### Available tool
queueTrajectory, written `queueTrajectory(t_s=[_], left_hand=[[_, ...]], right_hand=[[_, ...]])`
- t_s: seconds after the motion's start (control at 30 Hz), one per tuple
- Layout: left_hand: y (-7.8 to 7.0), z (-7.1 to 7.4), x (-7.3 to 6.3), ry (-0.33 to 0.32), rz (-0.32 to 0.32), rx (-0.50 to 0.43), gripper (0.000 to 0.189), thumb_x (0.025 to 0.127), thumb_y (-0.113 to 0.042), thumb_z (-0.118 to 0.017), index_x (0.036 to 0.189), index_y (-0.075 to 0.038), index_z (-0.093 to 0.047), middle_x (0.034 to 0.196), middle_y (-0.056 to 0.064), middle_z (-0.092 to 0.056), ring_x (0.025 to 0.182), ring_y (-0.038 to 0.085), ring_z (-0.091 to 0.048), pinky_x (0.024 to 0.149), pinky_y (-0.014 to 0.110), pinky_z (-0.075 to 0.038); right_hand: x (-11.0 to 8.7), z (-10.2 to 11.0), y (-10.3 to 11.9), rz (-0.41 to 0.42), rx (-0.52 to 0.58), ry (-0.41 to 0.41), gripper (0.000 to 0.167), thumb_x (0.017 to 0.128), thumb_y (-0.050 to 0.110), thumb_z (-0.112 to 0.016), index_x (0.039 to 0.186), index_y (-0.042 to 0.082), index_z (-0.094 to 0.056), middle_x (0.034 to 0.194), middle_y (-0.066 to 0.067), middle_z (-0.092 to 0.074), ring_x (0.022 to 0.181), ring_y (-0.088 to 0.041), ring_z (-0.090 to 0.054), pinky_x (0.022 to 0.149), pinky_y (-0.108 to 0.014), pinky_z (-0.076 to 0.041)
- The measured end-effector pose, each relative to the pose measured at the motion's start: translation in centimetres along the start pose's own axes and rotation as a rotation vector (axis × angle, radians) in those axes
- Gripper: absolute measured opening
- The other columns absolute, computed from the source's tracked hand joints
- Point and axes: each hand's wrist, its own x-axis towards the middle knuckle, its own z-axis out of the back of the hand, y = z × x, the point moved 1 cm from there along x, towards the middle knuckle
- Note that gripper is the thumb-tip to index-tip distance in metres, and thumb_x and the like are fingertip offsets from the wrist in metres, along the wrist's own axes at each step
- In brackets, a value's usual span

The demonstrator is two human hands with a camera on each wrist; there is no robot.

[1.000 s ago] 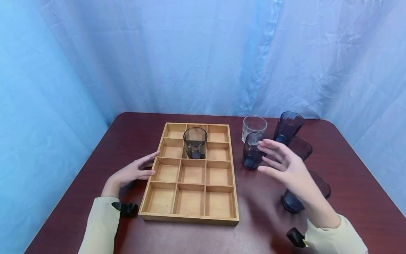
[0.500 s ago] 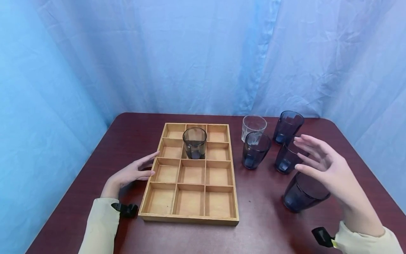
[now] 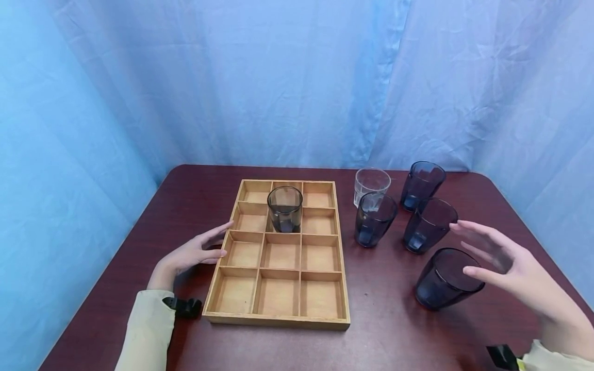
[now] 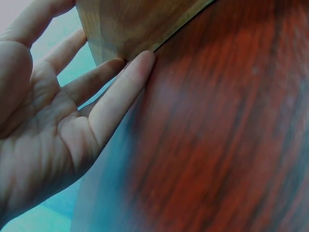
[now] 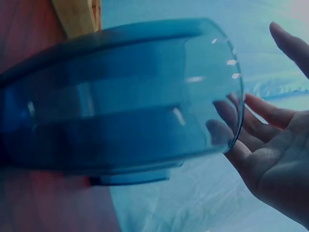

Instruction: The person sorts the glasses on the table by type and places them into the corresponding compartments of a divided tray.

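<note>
My left hand (image 3: pixel 192 251) touches the left side of a wooden compartment tray (image 3: pixel 278 320), its fingers extended against the wall; the left wrist view shows the fingertips on the wood (image 4: pixel 135 29). In the tray's second row from the back, a smoky grey glass (image 3: pixel 285 211) stands in the middle compartment. My right hand (image 3: pixel 515 273) is spread beside the rim of the nearest dark blue glass (image 3: pixel 445 281), thumb and fingers apart. In the right wrist view that glass (image 5: pixel 125 96) fills the middle, the fingers partly seen through it; contact cannot be told.
Behind the nearest glass stand more dark blue glasses, one close behind (image 3: pixel 428 229), one nearer the tray (image 3: pixel 371 226) and one at the back (image 3: pixel 421 188). A clear glass (image 3: pixel 368 180) stands at the tray's back right. A blue curtain (image 3: pixel 297 87) surrounds the table.
My right hand has moved right and toward the front, from beside the dark blue glass near the tray to the nearest one. The left hand and the tray have stayed put.
</note>
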Motion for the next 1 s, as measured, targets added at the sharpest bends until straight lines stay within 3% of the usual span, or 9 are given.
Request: queueTrajectory(t_s=[0.2, 0.43, 0.6, 0.7, 0.83, 1.0], left_hand=[[-0.1, -0.1, 0.1, -0.001, -0.005, 0.008, 0.077, 0.094, -0.02, -0.064, 0.157, -0.024, -0.019, 0.162, 0.018, -0.013, 0.145, 0.045, -0.021, 0.096, 0.034, -0.051], [-0.3, -0.1, 0.0, 0.006, -0.01, 0.011, 0.077, 0.094, -0.02, -0.064, 0.157, -0.023, -0.019, 0.162, 0.019, -0.013, 0.144, 0.046, -0.021, 0.096, 0.035, -0.051], [-0.3, -0.1, 0.0, 0.001, -0.018, 0.023, 0.077, 0.094, -0.021, -0.064, 0.157, -0.022, -0.019, 0.161, 0.02, -0.015, 0.143, 0.046, -0.023, 0.098, 0.039, -0.05], [-0.2, -0.1, 0.0, -0.01, -0.01, 0.035, 0.077, 0.094, -0.022, -0.064, 0.157, -0.023, -0.019, 0.161, 0.02, -0.017, 0.143, 0.046, -0.025, 0.099, 0.04, -0.05], [0.0, -0.1, 0.1, -0.015, 0.01, 0.02, 0.077, 0.094, -0.023, -0.065, 0.157, -0.025, -0.019, 0.161, 0.018, -0.016, 0.143, 0.044, -0.025, 0.099, 0.04, -0.05], [0.1, -0.1, 0.1, -0.015, 0.021, -0.002, 0.078, 0.093, -0.025, -0.065, 0.156, -0.026, -0.02, 0.162, 0.017, -0.015, 0.144, 0.044, -0.024, 0.099, 0.042, -0.051]], right_hand=[[-1.5, 0.0, -0.7, -0.072, -0.073, -0.015, 0.077, 0.08, -0.028, -0.053, 0.149, -0.01, -0.023, 0.153, -0.001, -0.041, 0.135, 0.002, -0.043, 0.099, -0.009, -0.042], [-2.8, -0.6, -1.8, -0.007, -0.009, -0.057, 0.079, 0.077, -0.032, -0.051, 0.148, -0.014, -0.021, 0.153, -0.005, -0.04, 0.14, -0.002, -0.037, 0.103, -0.008, -0.037], [-3.7, -1.4, -2.4, -0.005, 0.021, -0.089, 0.083, 0.076, -0.033, -0.051, 0.149, -0.011, -0.02, 0.154, -0.005, -0.039, 0.141, -0.002, -0.034, 0.103, -0.006, -0.034], [-4.1, -1.9, -2.6, -0.05, 0.013, -0.126, 0.085, 0.077, -0.031, -0.053, 0.151, -0.007, -0.019, 0.153, 0.0, -0.04, 0.139, 0.002, -0.036, 0.102, -0.005, -0.033], [-4.4, -2.5, -2.8, -0.083, 0.039, -0.177, 0.09, 0.077, -0.031, -0.053, 0.153, -0.002, -0.015, 0.151, 0.004, -0.041, 0.136, 0.005, -0.038, 0.099, -0.004, -0.035], [-4.6, -3.2, -3.3, -0.03, 0.111, -0.227, 0.092, 0.074, -0.035, -0.051, 0.153, -0.004, -0.016, 0.15, 0.004, -0.042, 0.134, 0.002, -0.042, 0.098, -0.007, -0.04]])
